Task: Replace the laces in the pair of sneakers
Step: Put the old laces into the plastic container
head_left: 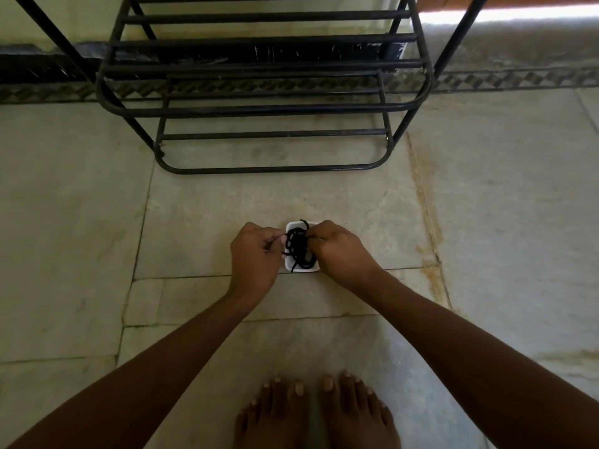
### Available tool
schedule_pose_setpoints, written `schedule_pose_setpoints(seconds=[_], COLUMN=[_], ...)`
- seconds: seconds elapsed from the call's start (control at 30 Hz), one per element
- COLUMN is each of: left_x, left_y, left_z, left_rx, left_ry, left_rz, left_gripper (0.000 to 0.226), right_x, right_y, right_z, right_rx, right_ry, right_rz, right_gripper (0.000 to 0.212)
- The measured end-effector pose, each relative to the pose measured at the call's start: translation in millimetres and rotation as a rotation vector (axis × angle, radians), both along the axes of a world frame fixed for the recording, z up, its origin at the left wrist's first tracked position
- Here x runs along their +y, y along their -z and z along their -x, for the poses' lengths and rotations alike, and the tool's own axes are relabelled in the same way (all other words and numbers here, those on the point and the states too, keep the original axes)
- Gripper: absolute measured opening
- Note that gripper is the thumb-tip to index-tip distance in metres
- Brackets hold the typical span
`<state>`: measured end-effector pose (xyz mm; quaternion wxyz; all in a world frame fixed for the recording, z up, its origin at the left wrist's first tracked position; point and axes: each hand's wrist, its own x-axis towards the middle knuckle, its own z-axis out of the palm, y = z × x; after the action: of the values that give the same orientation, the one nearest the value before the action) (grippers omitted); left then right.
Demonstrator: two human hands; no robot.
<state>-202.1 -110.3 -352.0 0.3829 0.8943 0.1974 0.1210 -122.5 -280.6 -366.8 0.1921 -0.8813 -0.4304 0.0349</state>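
Tangle of black cord shoelaces (299, 247) sits in a small white rectangular dish (302, 269) on the floor, centre of my view, just near of the rack. One lace end sticks up past the far rim, another trails over the near rim. Dish is on a pale stone floor slab (227, 205), right at the joint line with the next slab nearer me.

Left hand (256, 254) is at the left side of the dish, fingers curled, pinching a lace strand at the tangle's left edge. Right hand (337, 251) is on the right side, fingers curled into the tangle and gripping the laces; its knuckles cover the dish's right rim. Both hands clamped on lace, tangle between them. I can't tell if the bundle is lifted clear of the dish or resting in it.

Both forearms come in from the near corners, bare. Two bare feet (316, 413) at the near edge, side by side, toes pointing at the dish, well apart from it.

Far side: black metal tube shoe rack (269, 108), several barred tiers, bottom loop frame standing on the floor just far of the dish. Behind it, a dark patterned skirting strip (518, 79) along the wall. Rust-coloured stain (431, 222) runs down a slab joint right of the dish.
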Motion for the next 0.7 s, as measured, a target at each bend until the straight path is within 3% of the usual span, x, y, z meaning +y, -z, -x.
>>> schedule_pose_setpoints(seconds=[0.17,0.4,0.57,0.7], left_x=[-6,-16,-21,-21], left_y=[-3,-3,11,14], left_z=[-4,-9,-13,-14], left_rx=[0.010,0.066,0.122,0.115], left_ry=[-0.038,-0.015,0.019,0.041], left_rz=[0.055,0.074,0.035,0.069], left_gripper=[0.009,0.004,0.013,0.021], right_x=[-1,-5,-7,-1], right_y=[0,5,4,-7], right_z=[1,5,-4,-21], right_rx=[-0.127,-0.227,-0.082,0.040], right_ry=[-0.150,0.011,0.248,0.219], right_rz=[0.098,-0.028,-0.158,-0.161], right_gripper=[0.016,0.017,0.021,0.037])
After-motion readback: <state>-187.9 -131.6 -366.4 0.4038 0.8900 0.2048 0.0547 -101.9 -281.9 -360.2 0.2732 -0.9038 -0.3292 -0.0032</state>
